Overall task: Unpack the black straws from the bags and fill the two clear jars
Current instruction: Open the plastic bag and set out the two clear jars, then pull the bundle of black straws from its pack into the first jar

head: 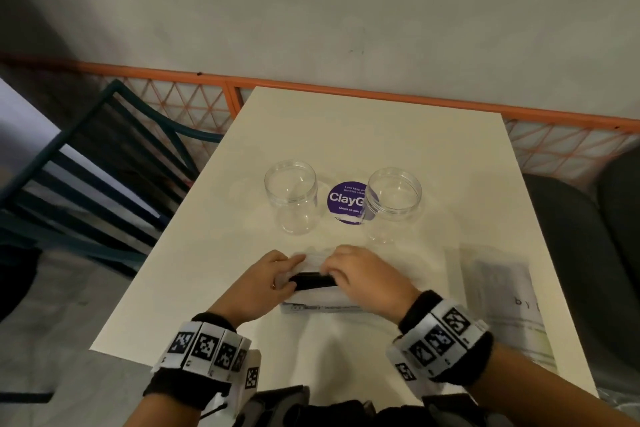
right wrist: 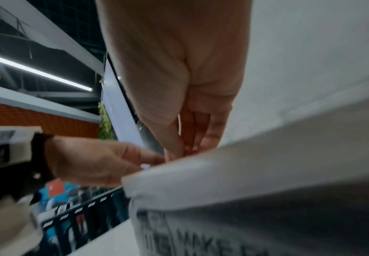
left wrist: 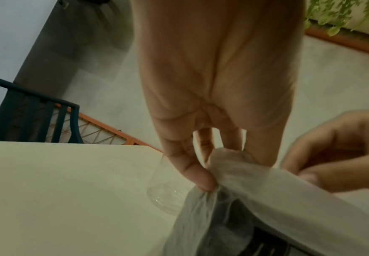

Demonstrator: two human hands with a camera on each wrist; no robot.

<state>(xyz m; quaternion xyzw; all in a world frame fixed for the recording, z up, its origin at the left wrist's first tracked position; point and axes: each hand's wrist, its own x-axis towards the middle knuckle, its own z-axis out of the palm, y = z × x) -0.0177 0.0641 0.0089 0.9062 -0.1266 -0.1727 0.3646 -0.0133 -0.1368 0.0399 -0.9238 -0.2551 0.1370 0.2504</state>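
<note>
Two clear jars stand upright with no lids on the cream table (head: 346, 135): the left jar (head: 291, 196) and the right jar (head: 393, 203). Both look bare inside. In front of them lies a translucent white bag (head: 320, 298) with a black bundle of straws (head: 313, 281) showing through it. My left hand (head: 273, 276) pinches the bag's top edge on the left; the bag (left wrist: 240, 175) hangs from its fingertips (left wrist: 203, 181). My right hand (head: 360, 274) pinches the same edge on the right, bag (right wrist: 244, 173) close beneath it.
A second flat bag (head: 502, 295) with printing lies at the table's right edge. A purple round sticker (head: 346, 201) sits between the jars. A dark teal chair (head: 90, 163) stands left, an orange lattice rail (head: 311, 83) runs behind, and a dark seat (head: 585, 253) is right.
</note>
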